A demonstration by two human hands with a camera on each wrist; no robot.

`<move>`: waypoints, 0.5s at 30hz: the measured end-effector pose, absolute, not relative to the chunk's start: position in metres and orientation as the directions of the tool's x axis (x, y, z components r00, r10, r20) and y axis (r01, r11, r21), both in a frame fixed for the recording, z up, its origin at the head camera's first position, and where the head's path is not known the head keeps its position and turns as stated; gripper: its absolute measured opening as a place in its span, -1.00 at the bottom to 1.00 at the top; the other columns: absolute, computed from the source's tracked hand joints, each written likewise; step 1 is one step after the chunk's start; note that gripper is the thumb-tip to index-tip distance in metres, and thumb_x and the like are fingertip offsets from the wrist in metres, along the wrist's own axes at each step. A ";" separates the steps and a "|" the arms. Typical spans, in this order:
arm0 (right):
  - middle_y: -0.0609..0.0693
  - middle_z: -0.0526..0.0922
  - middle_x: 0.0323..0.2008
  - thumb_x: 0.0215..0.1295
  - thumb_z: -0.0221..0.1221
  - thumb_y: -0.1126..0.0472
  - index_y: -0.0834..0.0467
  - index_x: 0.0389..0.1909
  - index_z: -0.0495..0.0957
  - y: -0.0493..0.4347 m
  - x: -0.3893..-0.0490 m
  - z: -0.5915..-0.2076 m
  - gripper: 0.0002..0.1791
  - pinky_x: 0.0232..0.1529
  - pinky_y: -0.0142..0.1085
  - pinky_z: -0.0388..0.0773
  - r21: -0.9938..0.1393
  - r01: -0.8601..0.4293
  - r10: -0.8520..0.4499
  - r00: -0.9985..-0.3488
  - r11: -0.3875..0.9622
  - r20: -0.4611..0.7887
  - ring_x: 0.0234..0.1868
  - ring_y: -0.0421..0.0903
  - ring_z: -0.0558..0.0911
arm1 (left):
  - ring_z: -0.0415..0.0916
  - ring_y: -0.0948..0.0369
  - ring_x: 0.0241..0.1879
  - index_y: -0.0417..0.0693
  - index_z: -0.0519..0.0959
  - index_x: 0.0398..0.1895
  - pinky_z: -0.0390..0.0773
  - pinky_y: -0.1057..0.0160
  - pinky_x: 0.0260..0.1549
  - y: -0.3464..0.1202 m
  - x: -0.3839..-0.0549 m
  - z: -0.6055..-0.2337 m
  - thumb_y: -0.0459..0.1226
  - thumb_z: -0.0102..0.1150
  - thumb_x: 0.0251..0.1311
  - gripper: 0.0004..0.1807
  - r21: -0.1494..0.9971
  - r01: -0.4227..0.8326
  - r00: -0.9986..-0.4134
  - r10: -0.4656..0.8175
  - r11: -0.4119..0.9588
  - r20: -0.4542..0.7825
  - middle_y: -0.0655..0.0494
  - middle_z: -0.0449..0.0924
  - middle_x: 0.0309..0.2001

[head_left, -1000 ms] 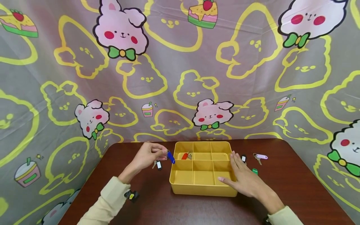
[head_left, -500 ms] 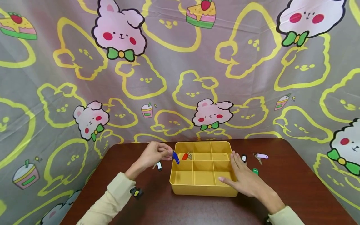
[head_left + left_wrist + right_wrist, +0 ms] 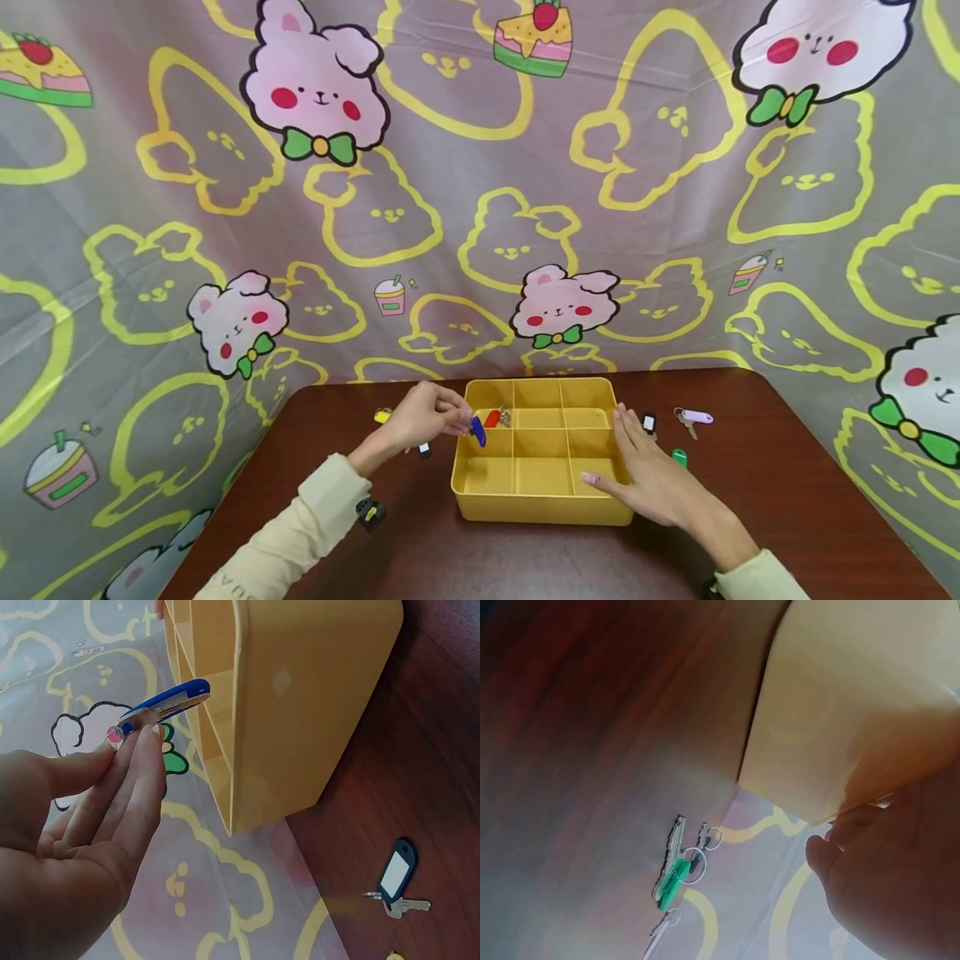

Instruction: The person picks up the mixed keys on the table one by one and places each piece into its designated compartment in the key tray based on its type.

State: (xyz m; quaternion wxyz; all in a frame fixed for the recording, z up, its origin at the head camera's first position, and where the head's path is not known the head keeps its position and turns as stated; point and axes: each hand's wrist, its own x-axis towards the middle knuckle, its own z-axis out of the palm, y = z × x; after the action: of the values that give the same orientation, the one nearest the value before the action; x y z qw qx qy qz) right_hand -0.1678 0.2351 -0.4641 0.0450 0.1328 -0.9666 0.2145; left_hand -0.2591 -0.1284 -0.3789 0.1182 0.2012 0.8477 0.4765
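Observation:
My left hand (image 3: 425, 414) pinches the ring of a blue key tag (image 3: 477, 432) between thumb and fingers. In the left wrist view a key (image 3: 174, 706) hangs along the tag. Hand and tag are over the left rim of a yellow box (image 3: 543, 508) divided into several compartments. A red key tag (image 3: 492, 418) with keys lies in the back left compartment. My right hand (image 3: 660, 483) rests on the box's right side, its fingers straight along the rim and the thumb over the front right compartment.
Right of the box lie a black-and-white key tag (image 3: 648, 423), a lilac key tag (image 3: 697, 416) with a key, and a green key tag (image 3: 679, 457). Left of it are a yellow key tag (image 3: 382, 415) and a black key tag (image 3: 397, 868) with a key. A patterned cloth (image 3: 450, 167) hangs behind the table.
My left hand has moved right with the blue key tag, from beside the box to over its left rim. The yellow tag behind that hand has come into view. My right hand stays put.

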 end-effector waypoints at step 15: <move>0.30 -0.15 0.71 0.37 0.04 -0.55 0.37 0.66 -0.06 0.236 -0.167 -0.465 0.26 0.57 0.30 0.20 -0.418 -0.264 -0.227 -0.964 0.869 0.136 0.70 0.34 -0.01 | 0.82 0.09 -0.27 -0.36 0.72 -0.20 0.82 0.05 -0.17 -0.121 -0.261 -0.379 -0.52 0.07 0.43 -0.80 0.844 0.256 -0.856 0.516 0.472 -0.028 -0.17 0.83 -0.24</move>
State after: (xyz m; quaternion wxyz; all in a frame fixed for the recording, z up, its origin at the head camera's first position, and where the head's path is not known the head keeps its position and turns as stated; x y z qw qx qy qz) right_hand -0.1673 0.2358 -0.4653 0.0412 0.1270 -0.9659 0.2219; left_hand -0.2607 -0.1214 -0.3790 0.1408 0.2281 0.8462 0.4606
